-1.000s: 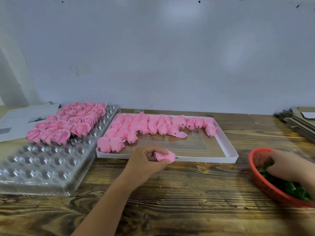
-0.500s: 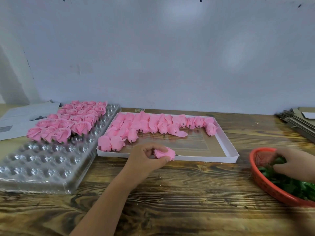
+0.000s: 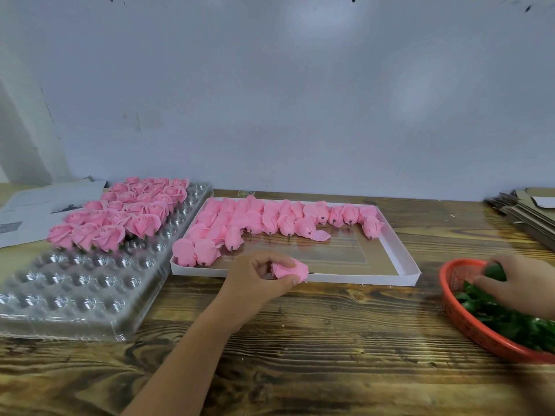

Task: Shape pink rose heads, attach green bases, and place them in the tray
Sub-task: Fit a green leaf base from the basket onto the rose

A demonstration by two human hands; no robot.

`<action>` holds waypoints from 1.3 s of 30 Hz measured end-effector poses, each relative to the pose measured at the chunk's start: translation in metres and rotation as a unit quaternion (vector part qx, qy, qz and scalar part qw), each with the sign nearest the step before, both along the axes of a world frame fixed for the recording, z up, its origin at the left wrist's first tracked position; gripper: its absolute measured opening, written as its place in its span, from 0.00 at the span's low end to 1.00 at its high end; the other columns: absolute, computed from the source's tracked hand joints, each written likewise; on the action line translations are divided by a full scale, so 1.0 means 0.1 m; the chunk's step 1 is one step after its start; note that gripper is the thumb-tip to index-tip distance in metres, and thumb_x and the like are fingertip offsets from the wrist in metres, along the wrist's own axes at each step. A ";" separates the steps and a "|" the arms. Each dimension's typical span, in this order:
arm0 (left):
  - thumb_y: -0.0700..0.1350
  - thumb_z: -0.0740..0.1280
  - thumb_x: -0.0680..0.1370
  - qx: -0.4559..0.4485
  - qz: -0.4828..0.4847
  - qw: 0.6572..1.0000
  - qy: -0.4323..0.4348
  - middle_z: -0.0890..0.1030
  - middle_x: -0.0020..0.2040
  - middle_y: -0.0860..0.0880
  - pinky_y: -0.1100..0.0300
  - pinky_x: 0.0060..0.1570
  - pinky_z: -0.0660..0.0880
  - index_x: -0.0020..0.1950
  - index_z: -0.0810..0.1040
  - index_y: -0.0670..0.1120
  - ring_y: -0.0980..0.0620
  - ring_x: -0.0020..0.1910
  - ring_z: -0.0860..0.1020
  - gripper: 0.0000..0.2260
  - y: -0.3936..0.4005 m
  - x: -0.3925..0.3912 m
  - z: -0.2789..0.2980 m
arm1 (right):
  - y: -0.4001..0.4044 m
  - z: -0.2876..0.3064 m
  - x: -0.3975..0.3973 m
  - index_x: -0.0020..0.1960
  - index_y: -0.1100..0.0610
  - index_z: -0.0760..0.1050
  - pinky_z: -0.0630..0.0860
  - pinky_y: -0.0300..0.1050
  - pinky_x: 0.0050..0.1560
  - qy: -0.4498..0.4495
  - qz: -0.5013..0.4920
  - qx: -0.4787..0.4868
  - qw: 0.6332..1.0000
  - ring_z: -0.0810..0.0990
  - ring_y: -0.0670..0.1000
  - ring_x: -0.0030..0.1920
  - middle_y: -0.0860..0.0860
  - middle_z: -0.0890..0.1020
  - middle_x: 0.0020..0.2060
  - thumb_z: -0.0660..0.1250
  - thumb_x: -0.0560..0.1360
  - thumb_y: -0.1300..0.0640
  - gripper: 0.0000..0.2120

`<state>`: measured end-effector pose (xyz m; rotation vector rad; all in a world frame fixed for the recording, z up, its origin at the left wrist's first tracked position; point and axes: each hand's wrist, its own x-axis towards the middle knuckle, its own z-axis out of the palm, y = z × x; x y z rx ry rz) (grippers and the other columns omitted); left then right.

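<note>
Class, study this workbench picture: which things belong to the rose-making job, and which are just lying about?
Belongs to the job:
left hand gripping a pink rose head
right hand pinching a green base
red basket
white box of unshaped heads
clear tray

Lying about:
papers
cardboard stack

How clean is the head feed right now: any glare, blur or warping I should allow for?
Head view: bright highlights glint off the clear plastic tray; the wall is lit in soft patches; the table's far edge bows from the wide-angle lens; the right hand in the red basket is soft at the frame edge, while the left hand and its pink rose head read fairly sharp.
</note>
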<state>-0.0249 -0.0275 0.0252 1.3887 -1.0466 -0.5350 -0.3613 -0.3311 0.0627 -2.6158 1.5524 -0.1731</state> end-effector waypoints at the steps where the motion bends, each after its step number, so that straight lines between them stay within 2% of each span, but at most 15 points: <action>1: 0.39 0.79 0.72 0.000 -0.001 1.000 0.000 0.86 0.52 0.57 0.64 0.54 0.80 0.47 0.86 0.59 0.56 0.54 0.84 0.14 0.00 0.00 0.01 | -0.01 0.00 -0.01 0.40 0.49 0.77 0.78 0.46 0.33 -0.006 0.002 0.007 1.000 0.82 0.46 0.29 0.49 0.82 0.27 0.67 0.74 0.37 0.15; 3: 0.39 0.78 0.72 -0.004 -0.001 1.000 0.003 0.87 0.51 0.57 0.66 0.53 0.79 0.47 0.86 0.59 0.56 0.54 0.84 0.14 0.00 -0.01 0.02 | -0.04 -0.02 -0.03 0.40 0.47 0.78 0.77 0.45 0.33 -0.010 0.012 0.015 1.000 0.82 0.46 0.30 0.49 0.83 0.28 0.59 0.74 0.31 0.21; 4: 0.38 0.78 0.72 -0.007 -0.002 1.000 0.007 0.87 0.51 0.56 0.66 0.52 0.79 0.47 0.86 0.59 0.56 0.53 0.84 0.15 0.01 -0.01 0.03 | -0.04 -0.04 -0.03 0.40 0.46 0.78 0.77 0.45 0.34 -0.011 0.015 0.014 1.000 0.82 0.46 0.32 0.49 0.83 0.28 0.58 0.74 0.31 0.20; 8: 0.37 0.78 0.72 -0.008 -0.004 1.000 0.011 0.87 0.51 0.56 0.67 0.51 0.78 0.47 0.87 0.57 0.56 0.53 0.84 0.14 0.01 -0.03 0.04 | -0.08 -0.09 -0.04 0.43 0.46 0.73 0.75 0.45 0.34 -0.036 -0.009 0.008 0.999 0.81 0.47 0.34 0.44 0.80 0.35 0.68 0.76 0.43 0.09; 11: 0.37 0.78 0.72 -0.006 -0.002 1.000 0.008 0.87 0.51 0.56 0.67 0.52 0.78 0.48 0.86 0.56 0.56 0.53 0.84 0.13 0.01 -0.03 0.04 | -0.12 -0.11 -0.07 0.47 0.48 0.71 0.74 0.41 0.29 -0.035 -0.031 0.019 0.999 0.82 0.46 0.34 0.45 0.80 0.38 0.74 0.71 0.43 0.15; 15: 0.38 0.78 0.72 -0.005 -0.002 1.000 0.007 0.87 0.51 0.56 0.66 0.52 0.79 0.47 0.86 0.58 0.56 0.53 0.84 0.14 0.02 -0.02 0.04 | -0.14 -0.08 -0.11 0.43 0.40 0.76 0.73 0.39 0.32 0.025 0.006 0.005 1.000 0.79 0.42 0.36 0.43 0.80 0.35 0.79 0.63 0.46 0.14; 19: 0.38 0.78 0.72 -0.006 0.000 1.000 0.007 0.87 0.51 0.56 0.65 0.52 0.79 0.47 0.86 0.58 0.55 0.53 0.84 0.14 0.01 -0.02 0.04 | -0.13 -0.14 -0.09 0.47 0.45 0.74 0.76 0.44 0.31 -0.031 0.009 -0.031 0.999 0.80 0.45 0.33 0.43 0.80 0.34 0.73 0.71 0.45 0.10; 21: 0.39 0.79 0.72 -0.004 0.002 1.000 0.003 0.87 0.51 0.56 0.65 0.53 0.79 0.47 0.86 0.59 0.56 0.53 0.84 0.14 0.01 -0.02 0.03 | -0.14 -0.19 -0.08 0.44 0.45 0.71 0.73 0.43 0.28 -0.051 0.008 -0.047 0.998 0.79 0.45 0.30 0.44 0.79 0.32 0.71 0.72 0.45 0.10; 24: 0.39 0.79 0.72 -0.002 0.003 1.000 -0.002 0.86 0.51 0.56 0.64 0.54 0.79 0.47 0.86 0.58 0.56 0.54 0.84 0.13 0.01 -0.02 0.03 | -0.19 -0.27 -0.10 0.41 0.45 0.69 0.71 0.42 0.26 -0.034 0.004 -0.058 0.998 0.79 0.44 0.28 0.46 0.79 0.29 0.73 0.72 0.45 0.12; 30: 0.39 0.79 0.72 0.001 0.004 1.000 -0.004 0.86 0.51 0.57 0.65 0.53 0.79 0.47 0.86 0.59 0.56 0.54 0.84 0.14 0.01 -0.01 0.04 | -0.27 -0.32 -0.13 0.45 0.45 0.66 0.71 0.43 0.36 -0.009 -0.006 0.020 1.000 0.75 0.45 0.40 0.45 0.73 0.41 0.74 0.70 0.51 0.16; 32: 0.40 0.79 0.72 0.004 0.005 1.000 -0.004 0.86 0.51 0.57 0.63 0.55 0.80 0.47 0.86 0.59 0.56 0.54 0.84 0.13 0.01 -0.01 0.03 | -0.31 -0.30 -0.15 0.44 0.42 0.67 0.72 0.42 0.37 -0.006 0.008 0.003 1.000 0.74 0.43 0.41 0.43 0.74 0.42 0.77 0.68 0.49 0.17; 35: 0.40 0.79 0.72 0.004 0.004 1.000 -0.003 0.86 0.52 0.56 0.62 0.56 0.80 0.47 0.86 0.59 0.55 0.55 0.84 0.13 0.01 -0.01 0.03 | -0.36 -0.27 -0.21 0.42 0.38 0.74 0.70 0.36 0.28 -0.024 0.039 -0.046 0.998 0.77 0.39 0.31 0.38 0.78 0.32 0.79 0.65 0.44 0.14; 37: 0.40 0.79 0.72 0.002 0.004 1.000 -0.002 0.86 0.52 0.56 0.62 0.55 0.80 0.47 0.86 0.59 0.55 0.54 0.84 0.13 0.01 0.00 0.02 | -0.34 -0.25 -0.22 0.43 0.38 0.77 0.71 0.35 0.24 -0.046 0.061 -0.054 0.996 0.79 0.40 0.26 0.39 0.79 0.27 0.72 0.68 0.36 0.09; 38: 0.40 0.79 0.72 0.002 0.004 1.000 -0.003 0.86 0.51 0.56 0.62 0.55 0.80 0.47 0.86 0.60 0.55 0.54 0.84 0.13 0.01 0.00 0.02 | -0.32 -0.25 -0.21 0.41 0.38 0.76 0.72 0.36 0.22 -0.061 0.060 -0.056 0.995 0.79 0.40 0.25 0.40 0.80 0.25 0.65 0.70 0.31 0.12; 39: 0.40 0.79 0.72 0.001 0.004 1.000 -0.003 0.86 0.51 0.56 0.63 0.55 0.80 0.47 0.86 0.60 0.55 0.54 0.84 0.13 0.00 0.00 0.02 | -0.31 -0.25 -0.19 0.39 0.40 0.76 0.71 0.38 0.21 -0.076 0.056 -0.063 0.994 0.79 0.39 0.25 0.40 0.80 0.24 0.58 0.71 0.27 0.19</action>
